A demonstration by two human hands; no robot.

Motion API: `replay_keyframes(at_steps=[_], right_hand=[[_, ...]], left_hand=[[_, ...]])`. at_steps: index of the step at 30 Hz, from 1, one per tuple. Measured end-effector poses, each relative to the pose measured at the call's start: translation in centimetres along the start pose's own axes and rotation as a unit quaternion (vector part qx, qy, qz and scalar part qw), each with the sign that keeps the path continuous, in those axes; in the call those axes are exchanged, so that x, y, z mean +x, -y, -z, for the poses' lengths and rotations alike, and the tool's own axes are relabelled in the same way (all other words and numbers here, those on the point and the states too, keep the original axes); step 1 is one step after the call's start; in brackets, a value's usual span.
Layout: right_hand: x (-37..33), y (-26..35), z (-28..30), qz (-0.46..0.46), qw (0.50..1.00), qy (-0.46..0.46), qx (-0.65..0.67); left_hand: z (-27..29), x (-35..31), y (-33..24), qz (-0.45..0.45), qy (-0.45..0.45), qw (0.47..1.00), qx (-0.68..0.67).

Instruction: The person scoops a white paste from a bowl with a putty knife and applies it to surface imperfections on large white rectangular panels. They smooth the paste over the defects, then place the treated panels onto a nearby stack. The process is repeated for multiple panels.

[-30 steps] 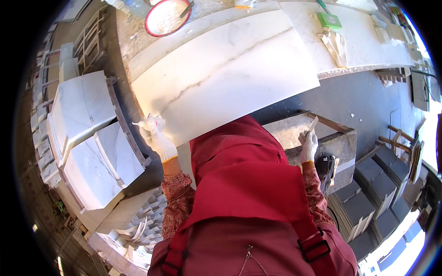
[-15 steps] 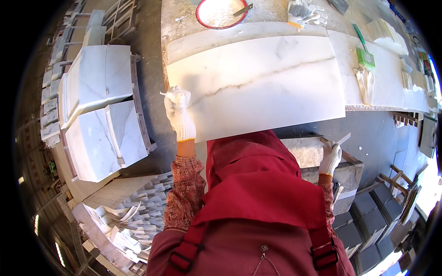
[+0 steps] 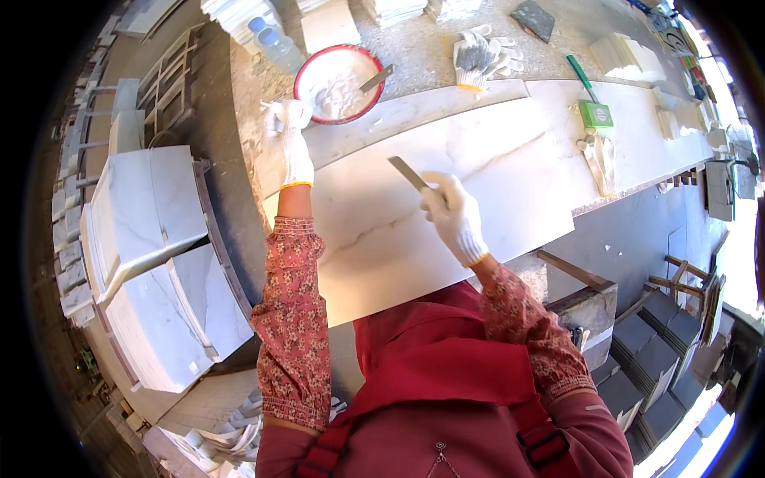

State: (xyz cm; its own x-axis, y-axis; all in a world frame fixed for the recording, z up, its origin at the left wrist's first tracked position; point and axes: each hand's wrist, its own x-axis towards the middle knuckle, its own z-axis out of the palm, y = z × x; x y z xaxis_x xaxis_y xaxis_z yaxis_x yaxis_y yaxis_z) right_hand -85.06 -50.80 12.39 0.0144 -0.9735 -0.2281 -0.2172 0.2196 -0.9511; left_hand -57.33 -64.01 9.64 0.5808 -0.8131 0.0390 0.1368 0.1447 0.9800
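My right hand (image 3: pixel 454 215), in a white knit glove, grips a flat metal scraper blade (image 3: pixel 408 173) above a white marble slab (image 3: pixel 510 183) with a brown vein. My left hand (image 3: pixel 288 143), gloved too, is closed at the left edge of the table, beside a red-rimmed bowl (image 3: pixel 311 110). A small white tip juts from its fingers; what it is cannot be made out. White paste (image 3: pixel 335 92) fills part of the bowl, and a second metal blade (image 3: pixel 377 78) leans on its rim.
Clear plastic bottles (image 3: pixel 280 49) stand behind the bowl. Spare gloves (image 3: pixel 482 60), a green-handled brush (image 3: pixel 594 111) and another glove (image 3: pixel 599 163) lie on the table. Stacked marble slabs (image 3: pixel 151 199) stand at left, dark tiles (image 3: pixel 645 350) at lower right.
My right hand has swung from beside my right hip up over the slab with the blade. My left hand has moved forward toward the bowl. The view has shifted, showing more of the table's far side.
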Motion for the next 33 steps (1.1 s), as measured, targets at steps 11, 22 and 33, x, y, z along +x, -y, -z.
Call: replay_keyframes(at_steps=[11,22,33], right_hand=[[17.6,2.8,-12.3,0.064,0.947,-0.062,-0.308],[8.8,-4.0,7.2,0.122,0.919,-0.232,-0.295],[9.4,-13.0,33.0,-0.027,0.763,-0.301,-0.571]], left_hand=[[-2.8,7.7,4.1,0.014,0.050,0.954,0.296],[1.4,3.7,5.1,-0.180,-0.043,0.869,0.459],[-4.4,-24.7,2.5,-0.249,0.393,0.655,0.595]])
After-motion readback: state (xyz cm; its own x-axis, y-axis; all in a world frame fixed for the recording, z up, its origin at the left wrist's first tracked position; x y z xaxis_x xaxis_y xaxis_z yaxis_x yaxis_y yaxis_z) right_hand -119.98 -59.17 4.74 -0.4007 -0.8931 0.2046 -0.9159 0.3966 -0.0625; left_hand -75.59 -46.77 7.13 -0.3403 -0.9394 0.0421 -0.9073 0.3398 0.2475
